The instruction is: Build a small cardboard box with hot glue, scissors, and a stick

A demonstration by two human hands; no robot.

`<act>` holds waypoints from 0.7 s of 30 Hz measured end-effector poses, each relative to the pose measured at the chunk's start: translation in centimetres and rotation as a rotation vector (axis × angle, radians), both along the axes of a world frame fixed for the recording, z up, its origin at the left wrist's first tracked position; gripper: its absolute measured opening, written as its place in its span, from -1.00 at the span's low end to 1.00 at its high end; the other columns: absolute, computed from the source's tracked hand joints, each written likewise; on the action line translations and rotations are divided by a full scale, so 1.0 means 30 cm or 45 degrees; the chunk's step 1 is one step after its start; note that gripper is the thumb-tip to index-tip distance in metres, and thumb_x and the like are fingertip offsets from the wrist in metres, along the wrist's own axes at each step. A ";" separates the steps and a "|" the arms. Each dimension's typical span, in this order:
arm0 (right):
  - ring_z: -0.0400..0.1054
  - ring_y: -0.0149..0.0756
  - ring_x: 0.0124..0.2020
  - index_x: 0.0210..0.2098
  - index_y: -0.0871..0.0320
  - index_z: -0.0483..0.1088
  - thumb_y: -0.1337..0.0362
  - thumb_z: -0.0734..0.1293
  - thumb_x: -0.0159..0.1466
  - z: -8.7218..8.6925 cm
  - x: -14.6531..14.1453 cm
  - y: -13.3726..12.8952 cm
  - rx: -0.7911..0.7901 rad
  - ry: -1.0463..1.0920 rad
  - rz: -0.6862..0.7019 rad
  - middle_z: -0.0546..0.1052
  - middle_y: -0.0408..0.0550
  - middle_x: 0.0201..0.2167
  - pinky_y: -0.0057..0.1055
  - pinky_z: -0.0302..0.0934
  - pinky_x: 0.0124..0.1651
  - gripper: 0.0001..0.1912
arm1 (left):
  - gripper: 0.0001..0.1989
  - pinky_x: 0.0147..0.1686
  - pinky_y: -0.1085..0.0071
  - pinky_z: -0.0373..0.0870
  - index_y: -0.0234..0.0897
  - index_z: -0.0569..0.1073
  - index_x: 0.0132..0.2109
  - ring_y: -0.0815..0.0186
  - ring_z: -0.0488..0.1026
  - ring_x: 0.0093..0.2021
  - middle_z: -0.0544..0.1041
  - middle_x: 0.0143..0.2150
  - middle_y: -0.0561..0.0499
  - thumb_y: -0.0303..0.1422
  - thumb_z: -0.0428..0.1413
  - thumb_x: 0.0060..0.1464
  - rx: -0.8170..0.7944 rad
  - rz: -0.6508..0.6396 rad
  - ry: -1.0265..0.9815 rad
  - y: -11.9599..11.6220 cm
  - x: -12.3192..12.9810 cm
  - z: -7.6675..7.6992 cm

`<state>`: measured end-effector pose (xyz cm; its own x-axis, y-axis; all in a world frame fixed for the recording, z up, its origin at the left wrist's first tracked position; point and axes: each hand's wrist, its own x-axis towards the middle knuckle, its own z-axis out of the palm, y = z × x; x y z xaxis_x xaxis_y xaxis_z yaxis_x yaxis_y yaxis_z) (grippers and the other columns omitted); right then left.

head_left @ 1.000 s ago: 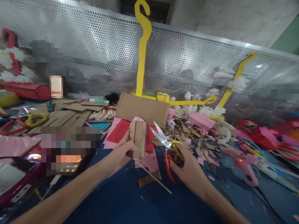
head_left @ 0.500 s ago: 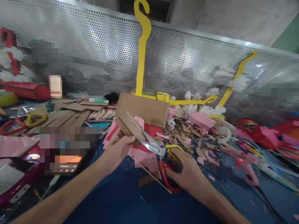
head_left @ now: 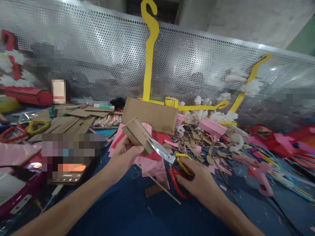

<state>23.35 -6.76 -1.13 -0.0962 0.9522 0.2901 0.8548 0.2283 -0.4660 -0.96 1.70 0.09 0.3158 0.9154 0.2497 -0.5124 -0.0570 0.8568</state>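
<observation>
Scissors (head_left: 172, 162) with one red and one yellow handle loop sit in the right hand (head_left: 197, 182), fingers through the loops, blades nearly closed with their tips at the lower edge of a small cardboard block (head_left: 137, 135). The left hand (head_left: 123, 157) grips that block from below, holding it tilted above the blue tabletop (head_left: 137, 209). Just behind the block a larger brown cardboard sheet (head_left: 151, 114) stands upright, and behind that a tall yellow hook-shaped cutout (head_left: 149, 52) leans on a perforated metal screen (head_left: 98, 59). Below the block lie pink paper scraps (head_left: 155, 167) and a thin wooden stick (head_left: 159, 186). Right of the block, well apart, a pink glue gun (head_left: 261, 172) rests among cardboard offcuts, with a pink box (head_left: 212, 127) nearer the screen. Left of the block a pile of flat cardboard pieces (head_left: 73, 119) and a green-capped marker (head_left: 103, 106) lie on the tabletop. No writing can be read anywhere; several patches are blurred out.
</observation>
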 end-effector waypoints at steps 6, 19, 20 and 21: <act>0.26 -0.34 -0.46 -0.34 0.08 0.36 0.23 0.38 0.28 -0.002 0.013 0.002 0.023 -0.019 0.000 0.46 -0.19 -0.46 -0.41 0.08 -0.40 -0.88 | -0.75 -0.16 0.31 0.45 -0.23 0.54 -0.14 0.23 0.52 -0.19 0.59 -0.22 0.00 -0.44 0.35 0.00 0.037 0.101 0.039 0.012 -0.005 -0.019; 0.31 -0.29 -0.41 -0.27 0.08 0.39 0.25 0.37 0.26 -0.009 0.011 -0.002 -0.004 -0.010 -0.023 0.48 -0.18 -0.43 -0.40 0.16 -0.33 -0.92 | -0.62 0.03 0.22 0.45 -0.23 0.51 -0.01 0.13 0.55 -0.01 0.63 -0.05 -0.07 -0.37 0.38 0.02 0.086 0.145 0.085 0.033 -0.017 -0.056; 0.31 -0.29 -0.41 -0.27 0.08 0.39 0.25 0.37 0.26 -0.012 0.010 -0.002 0.003 -0.006 -0.020 0.48 -0.17 -0.43 -0.40 0.16 -0.34 -0.92 | -0.62 0.03 0.21 0.45 -0.23 0.51 0.00 0.11 0.54 0.01 0.62 -0.04 -0.07 -0.37 0.38 0.03 0.106 0.150 0.087 0.033 -0.016 -0.056; 0.30 -0.30 -0.42 -0.29 0.08 0.38 0.24 0.37 0.27 -0.015 0.009 -0.002 0.006 -0.005 -0.014 0.46 -0.18 -0.45 -0.41 0.16 -0.35 -0.92 | -0.61 0.04 0.21 0.45 -0.22 0.51 0.00 0.11 0.54 0.02 0.62 -0.02 -0.08 -0.37 0.38 0.03 0.126 0.154 0.087 0.033 -0.016 -0.054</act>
<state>23.62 -6.83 -1.57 -0.0868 0.9518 0.2943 0.8592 0.2211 -0.4614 -1.44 2.68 -1.53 0.2244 0.9196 0.3224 -0.4373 -0.2006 0.8767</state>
